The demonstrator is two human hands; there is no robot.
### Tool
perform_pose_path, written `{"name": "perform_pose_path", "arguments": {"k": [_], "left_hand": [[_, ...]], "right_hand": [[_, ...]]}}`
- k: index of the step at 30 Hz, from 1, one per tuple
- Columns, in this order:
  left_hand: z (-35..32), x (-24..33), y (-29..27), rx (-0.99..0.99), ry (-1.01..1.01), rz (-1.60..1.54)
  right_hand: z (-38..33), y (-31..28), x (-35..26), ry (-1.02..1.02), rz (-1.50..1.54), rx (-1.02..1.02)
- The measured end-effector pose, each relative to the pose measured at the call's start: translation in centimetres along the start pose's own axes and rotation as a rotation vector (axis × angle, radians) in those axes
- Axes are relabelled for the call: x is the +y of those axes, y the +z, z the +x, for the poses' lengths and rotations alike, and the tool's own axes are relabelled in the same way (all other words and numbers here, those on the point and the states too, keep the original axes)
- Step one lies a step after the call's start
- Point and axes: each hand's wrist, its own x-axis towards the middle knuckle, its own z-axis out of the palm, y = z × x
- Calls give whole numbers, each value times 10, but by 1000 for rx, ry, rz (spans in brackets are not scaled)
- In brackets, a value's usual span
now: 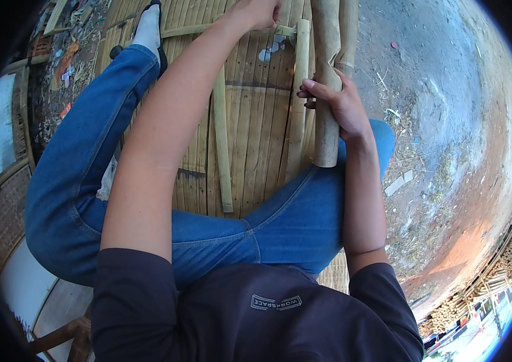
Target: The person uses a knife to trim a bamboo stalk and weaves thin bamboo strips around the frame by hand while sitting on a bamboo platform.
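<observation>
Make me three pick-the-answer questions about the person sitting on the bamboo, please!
1. Where does the thick bamboo pole end?
A. by the person's right knee
B. on the bare ground
C. behind the shoe

2. What colour are the trousers?
A. red
B. blue
C. white

3. What is the right hand doing?
A. lying flat and empty
B. gripping the pole
C. holding a cup

Answers: 1 A, its cut end sits against the knee; 2 B, they are blue denim; 3 B, the fingers wrap the pole. The left hand reaches a thin bamboo strip further up.
</observation>
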Motion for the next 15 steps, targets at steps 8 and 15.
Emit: {"name": "perform_pose_path", "arguments": {"k": [8, 15], "left_hand": [[-34, -11, 15, 23, -147, -462], [-19, -62, 78, 278, -65, -574]], "right_hand": [[0, -6, 1, 4, 39, -7], [-1, 2, -3, 3, 24, 14]]}}
